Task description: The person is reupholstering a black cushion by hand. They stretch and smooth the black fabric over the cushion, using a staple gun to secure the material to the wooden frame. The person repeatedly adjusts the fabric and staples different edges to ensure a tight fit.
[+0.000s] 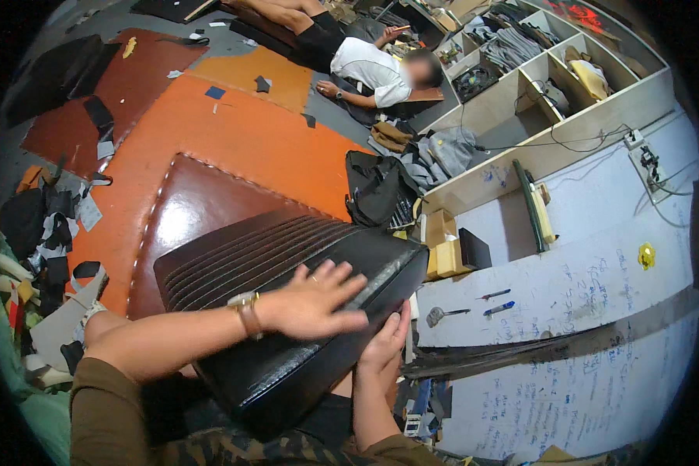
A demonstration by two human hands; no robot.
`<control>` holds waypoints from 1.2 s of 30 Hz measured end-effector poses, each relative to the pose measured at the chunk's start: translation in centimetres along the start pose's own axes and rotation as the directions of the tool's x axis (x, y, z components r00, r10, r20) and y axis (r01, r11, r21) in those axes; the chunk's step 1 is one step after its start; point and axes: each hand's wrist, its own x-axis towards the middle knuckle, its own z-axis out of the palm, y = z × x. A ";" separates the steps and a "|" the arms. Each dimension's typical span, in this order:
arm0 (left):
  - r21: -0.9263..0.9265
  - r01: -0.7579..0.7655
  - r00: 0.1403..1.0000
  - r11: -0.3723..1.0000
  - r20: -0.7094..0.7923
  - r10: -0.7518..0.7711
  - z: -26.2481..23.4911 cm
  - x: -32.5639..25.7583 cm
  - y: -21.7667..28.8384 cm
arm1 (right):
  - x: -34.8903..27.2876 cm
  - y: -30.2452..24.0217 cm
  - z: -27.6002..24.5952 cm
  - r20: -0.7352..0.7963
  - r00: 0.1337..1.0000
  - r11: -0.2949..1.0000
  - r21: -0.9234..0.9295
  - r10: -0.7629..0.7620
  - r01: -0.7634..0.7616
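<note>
Tilted across my lap is a thick padded seat cushion [248, 268]. Its cover is glossy black and dark brown, like leather, with rows of pale stitching over the ribbed part. My left hand [318, 301] lies palm down on its smooth black face, fingers spread and slightly blurred; a watch sits on that wrist. With my right hand [380, 346] I hold the cushion's right side near the lower corner. The fingers press against the side panel and are partly hidden behind the edge. The cushion's underside does not show.
Beyond the cushion lie a shiny brown panel [210, 202] and an orange sheet [264, 147]. Material scraps [58, 225] pile at the left. At the right, a white board [551, 311] carries pens [499, 308]. A person [373, 70] reclines near the shelving [551, 93].
</note>
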 end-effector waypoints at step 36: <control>0.362 -0.120 0.978 0.924 -0.118 0.173 1.2 -16.9 8.6 | 24.3 0.7 -3.3 0.504 0.839 0.497 -0.685 -0.205 0.533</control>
